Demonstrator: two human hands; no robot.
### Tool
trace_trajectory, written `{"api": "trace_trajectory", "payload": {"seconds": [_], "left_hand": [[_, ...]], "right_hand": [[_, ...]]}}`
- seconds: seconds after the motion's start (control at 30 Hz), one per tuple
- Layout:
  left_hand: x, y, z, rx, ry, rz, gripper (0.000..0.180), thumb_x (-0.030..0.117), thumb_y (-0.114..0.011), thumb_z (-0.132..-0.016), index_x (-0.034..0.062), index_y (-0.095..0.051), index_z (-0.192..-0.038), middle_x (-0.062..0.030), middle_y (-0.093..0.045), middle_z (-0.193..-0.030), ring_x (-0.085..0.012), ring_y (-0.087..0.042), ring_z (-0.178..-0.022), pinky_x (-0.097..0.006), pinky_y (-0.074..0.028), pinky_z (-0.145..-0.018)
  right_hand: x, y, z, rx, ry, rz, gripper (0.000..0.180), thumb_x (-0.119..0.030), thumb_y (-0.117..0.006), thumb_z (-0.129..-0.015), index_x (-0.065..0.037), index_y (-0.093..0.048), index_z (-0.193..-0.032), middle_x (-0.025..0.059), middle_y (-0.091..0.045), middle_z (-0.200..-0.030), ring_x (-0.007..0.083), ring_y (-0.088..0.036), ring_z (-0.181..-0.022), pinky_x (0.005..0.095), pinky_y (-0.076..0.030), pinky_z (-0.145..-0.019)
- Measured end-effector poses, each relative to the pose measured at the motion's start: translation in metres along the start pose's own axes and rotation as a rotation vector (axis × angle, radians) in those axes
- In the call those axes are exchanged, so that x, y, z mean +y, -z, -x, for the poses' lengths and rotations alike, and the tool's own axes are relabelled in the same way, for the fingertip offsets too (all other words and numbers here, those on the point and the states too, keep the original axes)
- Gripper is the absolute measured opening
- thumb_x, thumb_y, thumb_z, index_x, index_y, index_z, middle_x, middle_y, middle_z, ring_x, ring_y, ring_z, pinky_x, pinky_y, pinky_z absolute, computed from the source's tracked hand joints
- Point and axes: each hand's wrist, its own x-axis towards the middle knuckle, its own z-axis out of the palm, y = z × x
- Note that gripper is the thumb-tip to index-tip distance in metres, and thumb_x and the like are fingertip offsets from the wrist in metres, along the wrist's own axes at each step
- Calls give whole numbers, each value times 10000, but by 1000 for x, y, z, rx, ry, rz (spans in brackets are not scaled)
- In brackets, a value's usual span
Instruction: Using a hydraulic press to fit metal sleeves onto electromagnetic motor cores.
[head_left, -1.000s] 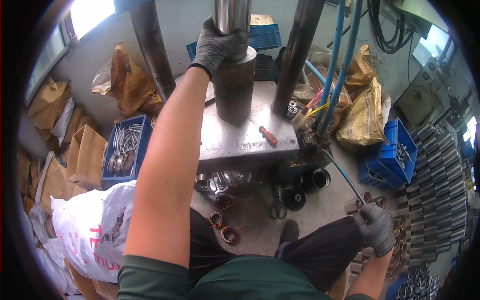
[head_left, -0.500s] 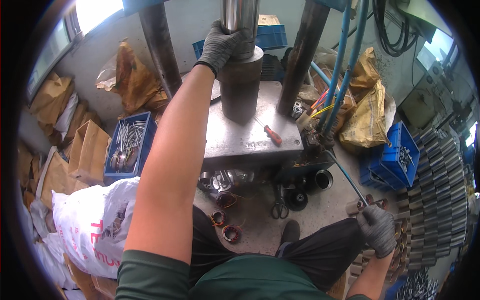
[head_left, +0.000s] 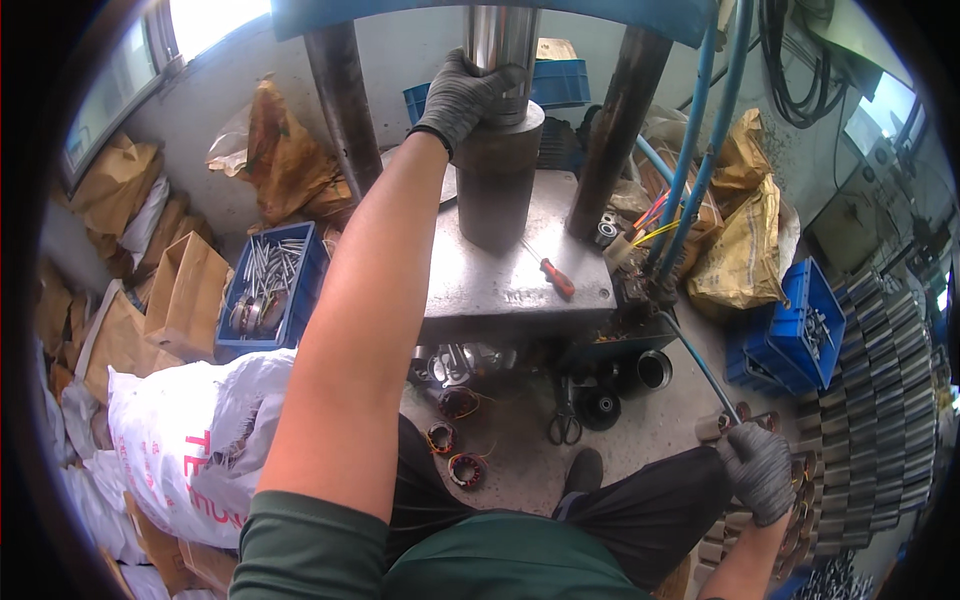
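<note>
My left hand (head_left: 462, 100), in a grey glove, is closed round the lower part of a shiny metal ram (head_left: 500, 38) on a press. Just below that hand stands a thick dark steel cylinder (head_left: 497, 195), upright on the press bed (head_left: 470, 285). A screwdriver (head_left: 557, 279) with a red and black handle lies on the bed beside the cylinder's base. At the lower right my right hand (head_left: 757, 472), also gloved, is wrapped round the end of a long lever (head_left: 697, 362) that slopes up to the press's side. The fingertips of my left hand are partly hidden.
Dark press columns (head_left: 340, 105) and blue hoses (head_left: 690, 170) flank the bed. Wound stator rings (head_left: 467, 469), scissors (head_left: 565, 418) and a dark hollow cylinder (head_left: 653, 371) are on the floor. Blue crates (head_left: 800, 325), stacked metal tubes (head_left: 880, 380) and a white sack (head_left: 165, 430) stand around.
The view has shifted slightly, so the press appears farther right and lower, with more of its blue crossbeam showing. Both hands keep their grips on the ram and the lever.
</note>
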Motion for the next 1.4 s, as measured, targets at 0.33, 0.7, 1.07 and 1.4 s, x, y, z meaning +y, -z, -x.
{"api": "trace_trajectory", "payload": {"seconds": [0.33, 0.7, 1.07, 1.4], "left_hand": [[4, 1, 5, -29, 68, -26, 698, 464, -938, -668, 1, -612, -1077, -162, -724, -1019, -232, -718, -948, -338, -582, -873], [-1, 2, 1, -39, 72, -39, 733, 455, -949, -670, -11, -621, -1130, -171, -740, -1030, -242, -726, -983, -348, -573, -903], [-4, 3, -1, -45, 99, -88, 711, 447, -957, -666, -7, -636, -1110, -178, -743, -1033, -250, -727, -975, -352, -568, -907], [-1, 5, 0, -56, 101, -99, 730, 460, -958, -655, -18, -637, -1105, -188, -744, -1037, -264, -732, -974, -357, -567, -914]], "right_hand": [[-2, 20, -14, -312, 102, 79, 175, -134, -725, -819, -46, -757, -967, 170, -736, -893, 357, -726, -851, 436, -585, -772], [21, 23, -19, -588, 222, 270, 228, -136, -653, -862, -77, -745, -1062, 180, -744, -958, 359, -730, -935, 453, -580, -840], [10, 32, -24, -301, 96, -141, 241, -183, -673, -852, -58, -742, -1046, 193, -736, -965, 403, -714, -901, 484, -571, -827], [23, 32, -26, -431, 173, -5, 213, -155, -661, -876, -62, -736, -1053, 191, -741, -953, 381, -725, -898, 463, -584, -829]]}}
